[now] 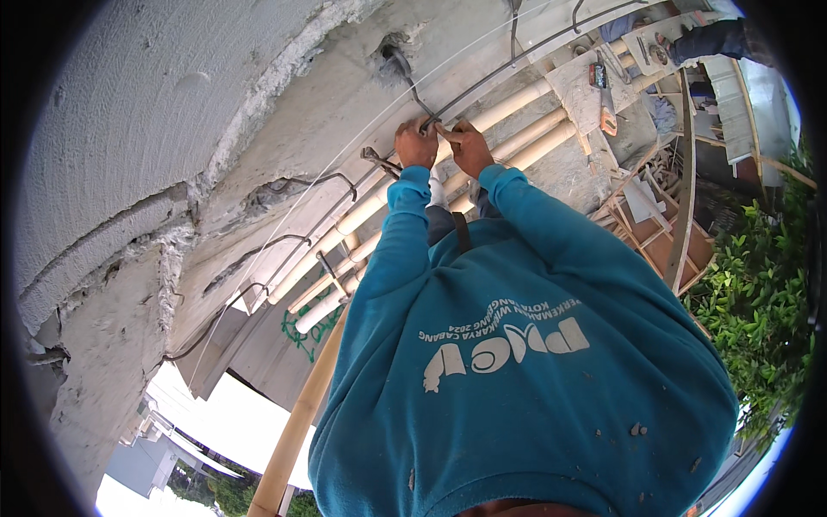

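Both of my hands are raised close together at the wall, where a bent steel bar (413, 86) coming out of a hole meets a long thin steel rod (517, 62). My left hand (416, 146) is closed, its fingertips right at that joint. Beside it, my right hand (470, 150) is closed in a pinch, thumb and forefinger pointing at the same spot. What the fingers grip is too small to make out. Just left of my left hand, a dark metal piece with a looped end (377, 158) rests near the rod.
Bamboo poles (517, 105) run below my hands. A white string (332, 146) stretches along the rough concrete wall (129, 112). A handsaw (607, 112) with an orange handle lies on a board to the right. Another person's leg (711, 43) shows at top right, above scrap wood.
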Action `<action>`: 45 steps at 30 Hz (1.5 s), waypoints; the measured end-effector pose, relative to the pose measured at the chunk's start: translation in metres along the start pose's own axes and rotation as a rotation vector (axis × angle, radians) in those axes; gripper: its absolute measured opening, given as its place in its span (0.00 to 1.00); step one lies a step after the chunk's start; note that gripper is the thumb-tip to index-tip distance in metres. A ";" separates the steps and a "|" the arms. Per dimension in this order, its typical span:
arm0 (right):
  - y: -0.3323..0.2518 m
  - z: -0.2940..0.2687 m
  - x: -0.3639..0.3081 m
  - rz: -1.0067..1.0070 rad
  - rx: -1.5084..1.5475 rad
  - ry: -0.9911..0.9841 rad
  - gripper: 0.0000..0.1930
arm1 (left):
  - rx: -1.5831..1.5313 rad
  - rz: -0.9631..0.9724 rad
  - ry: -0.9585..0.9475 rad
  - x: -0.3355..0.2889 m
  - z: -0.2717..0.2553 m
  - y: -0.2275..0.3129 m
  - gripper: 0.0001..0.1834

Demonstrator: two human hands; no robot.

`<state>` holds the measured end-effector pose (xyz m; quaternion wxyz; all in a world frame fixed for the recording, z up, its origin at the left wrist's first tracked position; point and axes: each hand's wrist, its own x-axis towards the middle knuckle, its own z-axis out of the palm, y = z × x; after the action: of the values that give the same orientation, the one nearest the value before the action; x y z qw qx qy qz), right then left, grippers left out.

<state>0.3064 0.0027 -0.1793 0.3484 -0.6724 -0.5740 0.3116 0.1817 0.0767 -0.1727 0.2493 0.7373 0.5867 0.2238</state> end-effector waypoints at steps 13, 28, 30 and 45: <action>0.035 -0.005 0.027 0.044 0.115 0.005 0.10 | -0.086 -0.106 -0.059 0.000 -0.015 0.016 0.14; -0.021 -0.049 0.064 -0.075 -0.151 -0.144 0.04 | -0.009 -0.082 0.104 -0.008 -0.008 0.018 0.10; -0.021 -0.053 0.074 -0.086 -0.166 -0.247 0.05 | -0.094 -0.121 0.120 -0.010 -0.009 0.019 0.10; 0.003 -0.050 0.101 0.145 -0.078 -0.401 0.09 | -0.477 -0.359 0.187 -0.013 -0.020 0.034 0.18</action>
<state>0.3636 0.0967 -0.1553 0.1779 -0.6493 -0.5937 0.4408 0.1923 0.0595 -0.1360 0.3958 0.5186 0.6589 0.3746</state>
